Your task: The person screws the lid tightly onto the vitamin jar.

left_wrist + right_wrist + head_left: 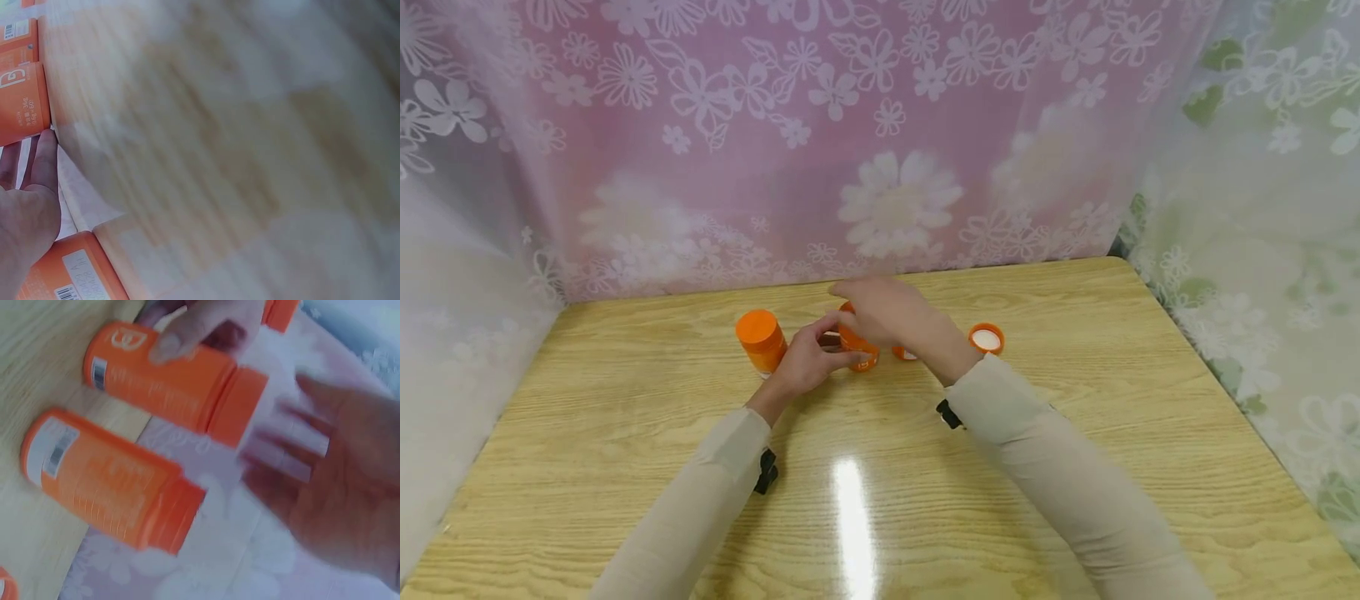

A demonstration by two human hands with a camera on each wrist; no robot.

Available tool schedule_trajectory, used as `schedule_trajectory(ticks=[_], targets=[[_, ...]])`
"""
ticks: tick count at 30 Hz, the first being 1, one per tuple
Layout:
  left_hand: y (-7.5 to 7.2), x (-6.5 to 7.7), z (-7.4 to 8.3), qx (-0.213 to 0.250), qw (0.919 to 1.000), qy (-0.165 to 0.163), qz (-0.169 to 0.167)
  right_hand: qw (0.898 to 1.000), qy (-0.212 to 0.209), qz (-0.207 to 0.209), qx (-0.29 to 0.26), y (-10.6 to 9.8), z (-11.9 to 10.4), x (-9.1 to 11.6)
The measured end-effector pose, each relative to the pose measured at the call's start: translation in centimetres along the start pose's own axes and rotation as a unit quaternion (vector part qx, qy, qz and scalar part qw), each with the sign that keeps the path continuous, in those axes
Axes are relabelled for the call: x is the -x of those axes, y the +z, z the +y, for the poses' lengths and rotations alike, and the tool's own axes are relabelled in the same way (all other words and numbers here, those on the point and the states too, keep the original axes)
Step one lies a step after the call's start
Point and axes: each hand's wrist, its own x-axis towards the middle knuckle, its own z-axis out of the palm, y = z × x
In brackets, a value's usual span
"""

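Note:
My left hand [807, 362] grips an orange plastic pill bottle [156, 378] with printed white lettering, thumb across its front. The bottle stands upright on the table with an orange screw cap [238, 406] on its neck. Above that cap is my right hand [887, 312]; in the right wrist view it is blurred, its fingers loosely extended beside the cap and nothing in them. To the right stands a second orange bottle [103, 481] with its threaded neck bare, largely hidden under my right hand in the head view. A third, capped bottle [761, 337] is just left of my left hand.
A loose orange cap [987, 338] with a white liner lies inside-up on the wooden table [625, 433], right of the bottles. A pink flowered curtain [760, 158] hangs behind the table's back edge. Pale curtains hang on both sides.

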Motion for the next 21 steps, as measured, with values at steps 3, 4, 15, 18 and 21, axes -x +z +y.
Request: schedule_trajectory(ticks=[3, 4, 15, 18, 21], targets=[[0.1, -0.1, 0.0, 0.005, 1.0, 0.0, -0.005, 0.994, -0.104, -0.027, -0.017, -0.3, 1.1, 0.0], [0.2, -0.1, 0.0, 0.007, 1.0, -0.002, -0.005, 0.991, -0.123, -0.036, -0.025, -0.4, 1.3, 0.0], [0.1, 0.2, 0.5, -0.006, 1.0, -0.008, -0.002, 0.992, -0.107, -0.023, -0.063, -0.2, 1.5, -0.2], [0.0, 0.2, 0.6, -0.002, 1.0, -0.002, -0.004, 0.995, -0.088, -0.012, -0.051, -0.1, 0.9, -0.3], [0.0, 0.1, 0.1, -0.001, 1.0, 0.001, -0.001, 0.997, -0.071, -0.002, -0.041, 0.0, 0.4, -0.1]])
